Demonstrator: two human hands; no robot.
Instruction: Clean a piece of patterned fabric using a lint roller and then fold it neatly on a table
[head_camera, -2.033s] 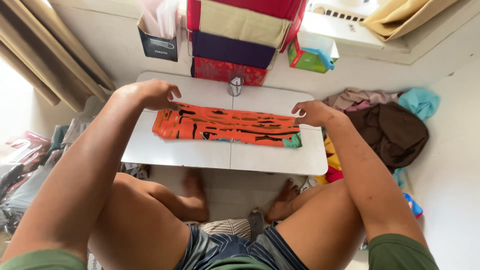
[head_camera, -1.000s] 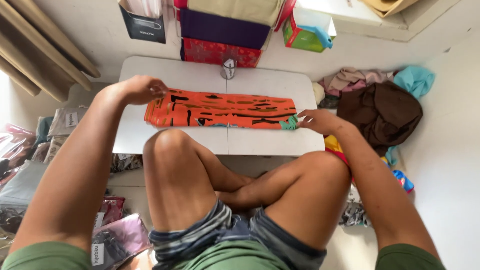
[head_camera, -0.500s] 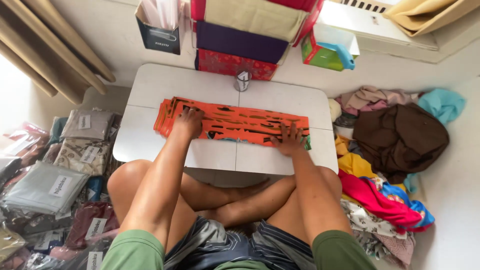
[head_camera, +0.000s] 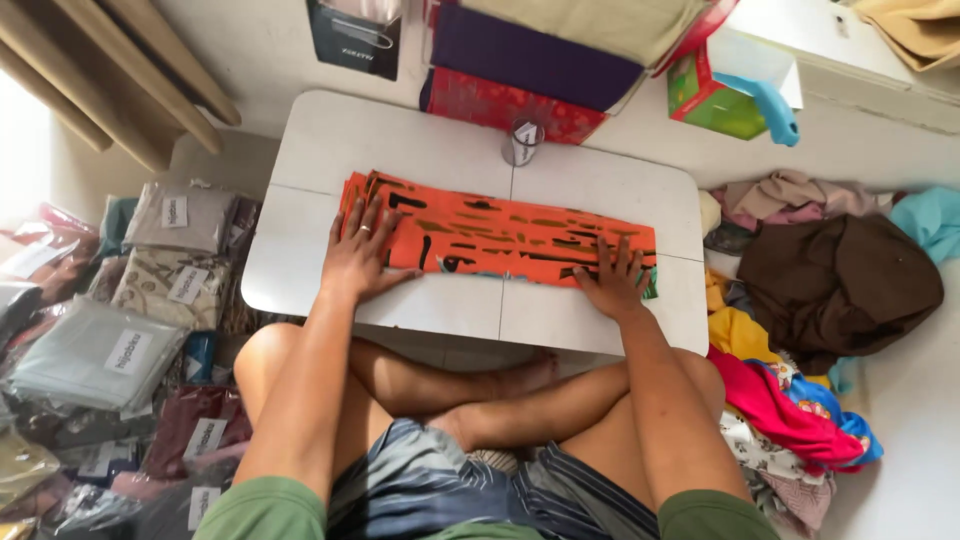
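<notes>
- Cloth (head_camera: 500, 232): orange with black marks, folded into a long flat strip, lying across the middle of the bench (head_camera: 300, 270) from 9 to 3 o'clock; a bit of green shows at its right end
- Left hand (head_camera: 362, 255): open, palm down, fingers spread, pressing flat on the left end of the cloth; ring on one finger
- Right hand (head_camera: 612, 275): open, palm down, fingers spread, resting on the right end of the cloth at its near edge, heel of the hand on the bare bench
- Both hands well apart, one at each end of the strip; neither grips anything
- Bench: small, white, rounded corners, a seam down the middle; person sits cross-legged on the floor at its 6 o'clock side
- Cup (head_camera: 522, 142): small, pale, upright on the bench at 12 o'clock, just beyond the far edge of the cloth, not touching it as far as can be told
- Boxes (head_camera: 530, 60): stacked against the wall past 12 o'clock, red lowest, purple above, beige on top
- Green box (head_camera: 712, 100): at 1 o'clock, a blue handle-like piece lying over it
- Packets (head_camera: 120, 330): clear-wrapped folded fabrics with white labels, heaped on the floor at 8 to 9 o'clock
- Clothes (head_camera: 835, 285): loose pile at 3 to 4 o'clock, brown on top, pink, yellow and blue beneath
</notes>
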